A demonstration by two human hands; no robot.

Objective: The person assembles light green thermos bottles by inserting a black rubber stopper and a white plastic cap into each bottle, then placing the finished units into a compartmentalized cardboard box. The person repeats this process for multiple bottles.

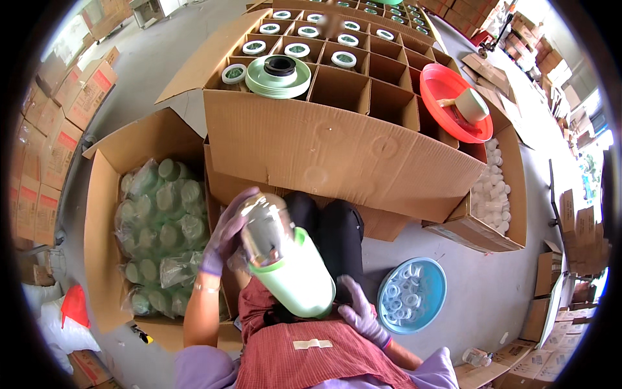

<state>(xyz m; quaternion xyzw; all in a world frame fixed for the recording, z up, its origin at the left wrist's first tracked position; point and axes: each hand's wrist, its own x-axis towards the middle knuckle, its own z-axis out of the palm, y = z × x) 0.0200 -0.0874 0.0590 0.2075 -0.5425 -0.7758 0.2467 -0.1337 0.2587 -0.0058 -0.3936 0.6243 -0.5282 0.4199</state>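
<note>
My gloved left hand (228,233) is closed round the side of a shiny silver flask liner (268,227). The liner stands tilted at the green-rimmed mouth of a pale green flask shell (304,279); its lower end seems to be inside, though the overlap hides how deep. The shell lies slanted across my lap, mouth toward the upper left. By the shell's lower end is my gloved right hand (364,314), fingers apart and holding nothing; whether it touches the shell I cannot tell.
A divided carton (324,142) ahead holds several white-rimmed flasks, stacked green dishes (278,81) and a red basin (447,84). Plastic-wrapped green pieces (162,227) fill the left carton. Right are a box of white parts (491,194) and a blue basin (414,262) of clear rings.
</note>
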